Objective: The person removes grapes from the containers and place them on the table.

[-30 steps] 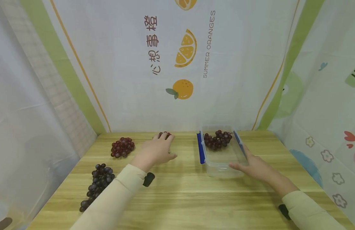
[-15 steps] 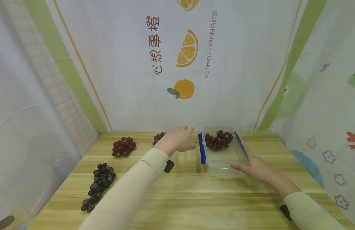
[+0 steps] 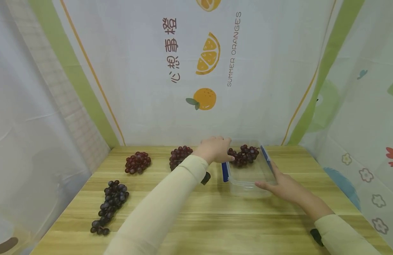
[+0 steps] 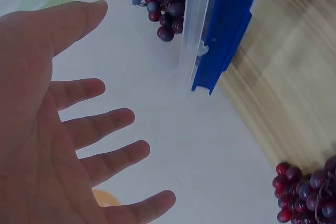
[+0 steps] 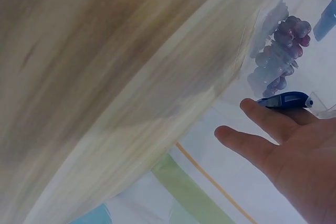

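Note:
A clear plastic food container (image 3: 247, 189) with blue side latches (image 3: 225, 172) stands on the wooden table, its top uncovered. Inside, toward the back, lies a bunch of dark red grapes (image 3: 244, 156). My left hand (image 3: 215, 148) hovers by the container's left rim, and in the left wrist view its fingers (image 4: 113, 162) are spread with nothing held. My right hand (image 3: 287, 187) rests against the container's right front corner. Its thumb lies along the front rim, while straight fingers touch the right side and blue latch (image 5: 286, 99).
Left of the container sits another bunch of red grapes (image 3: 180, 156), partly behind my left sleeve. Farther left are a small red bunch (image 3: 138, 163) and a long bunch of black grapes (image 3: 110, 205). A printed curtain (image 3: 145, 117) hangs behind the table (image 3: 215, 226).
My left hand has lifted off the middle bunch of grapes and moved right to the container's left rim, uncovering that bunch. The right hand stays at the container.

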The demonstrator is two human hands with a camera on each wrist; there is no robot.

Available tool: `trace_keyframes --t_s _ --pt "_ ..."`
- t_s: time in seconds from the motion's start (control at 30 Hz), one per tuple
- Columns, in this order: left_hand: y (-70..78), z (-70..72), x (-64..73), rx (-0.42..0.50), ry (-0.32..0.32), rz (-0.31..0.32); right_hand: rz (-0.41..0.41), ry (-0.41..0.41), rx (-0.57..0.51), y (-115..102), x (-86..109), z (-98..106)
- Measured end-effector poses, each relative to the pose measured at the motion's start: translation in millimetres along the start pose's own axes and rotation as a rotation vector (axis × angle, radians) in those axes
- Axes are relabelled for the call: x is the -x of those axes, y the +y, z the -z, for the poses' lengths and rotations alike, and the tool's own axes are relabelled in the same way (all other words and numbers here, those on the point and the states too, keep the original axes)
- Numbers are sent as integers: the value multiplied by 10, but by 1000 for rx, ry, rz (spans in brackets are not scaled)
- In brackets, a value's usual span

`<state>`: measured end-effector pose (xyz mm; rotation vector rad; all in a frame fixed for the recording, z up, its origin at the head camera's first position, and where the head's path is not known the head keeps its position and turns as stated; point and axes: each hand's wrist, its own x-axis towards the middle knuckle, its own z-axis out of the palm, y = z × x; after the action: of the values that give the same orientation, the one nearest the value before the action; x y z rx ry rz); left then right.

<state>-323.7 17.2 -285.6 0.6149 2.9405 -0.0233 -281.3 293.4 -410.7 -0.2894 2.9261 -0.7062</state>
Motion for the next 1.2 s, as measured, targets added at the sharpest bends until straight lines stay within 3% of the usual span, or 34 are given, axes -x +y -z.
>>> trace_keyframes --t_s 0.37,0.63,0.87,1.0,1.2 --pt "288 -60 -216 46 10 -56 -4 -6 -1 -3 13 12" --pt "410 -65 -405 53 -8 -32 -8 -18 -7 1 17 26" --pt "469 -248 -700 90 -2 -130 -14 -14 -10 14 23 36" --pt "487 -369 -851 136 -27 -132 -6 -5 -16 4 22 31" --pt "454 -458 -992 136 -123 -111 -11 -24 -14 -36 20 25"
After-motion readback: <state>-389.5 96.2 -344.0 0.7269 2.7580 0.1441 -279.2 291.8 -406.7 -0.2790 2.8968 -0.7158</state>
